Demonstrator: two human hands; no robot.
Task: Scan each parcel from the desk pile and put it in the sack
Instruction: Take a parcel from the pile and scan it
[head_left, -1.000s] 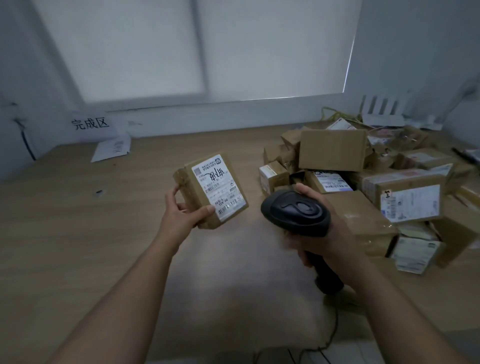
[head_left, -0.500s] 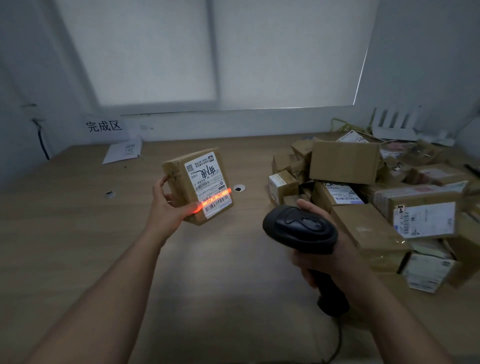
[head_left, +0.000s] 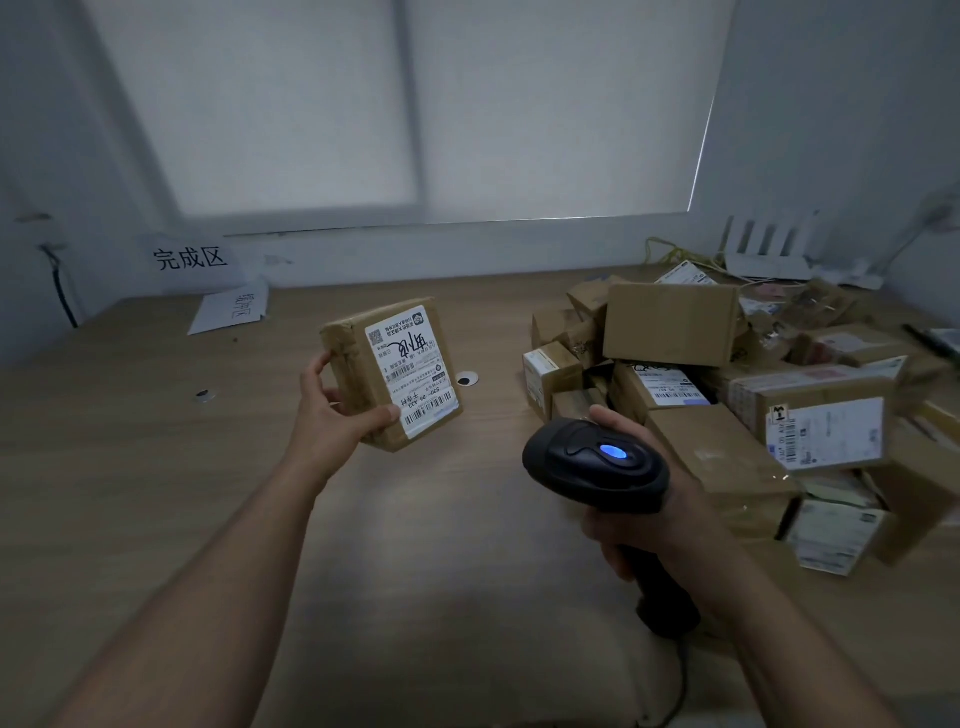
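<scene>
Broad wooden tabletop, pale grain, matte and flat. At three o'clock, a loose pile of parcels: brown cardboard, taped seams, white printed labels, mostly rectangular, tumbled at angles and leaning on one another. No sack in view.

At ten o'clock from the scanner, one small parcel, lifted clear of the tabletop and tilted, label face turned toward the scanner. Left hand wrapped around its near-left side, thumb pressed on the label's lower edge, fingers behind. Right hand closed around the handle of a black scanner, smooth rounded plastic, a blue light lit on top, cord trailing toward six o'clock.

Best done so: keep the thumb off the barcode, hold the label flat to the scanner nose, avoid glare on the glossy label, hold steady. Blue light probably a good read; next, probably the sack.

At eleven o'clock, a white paper sign, lying flat.
</scene>
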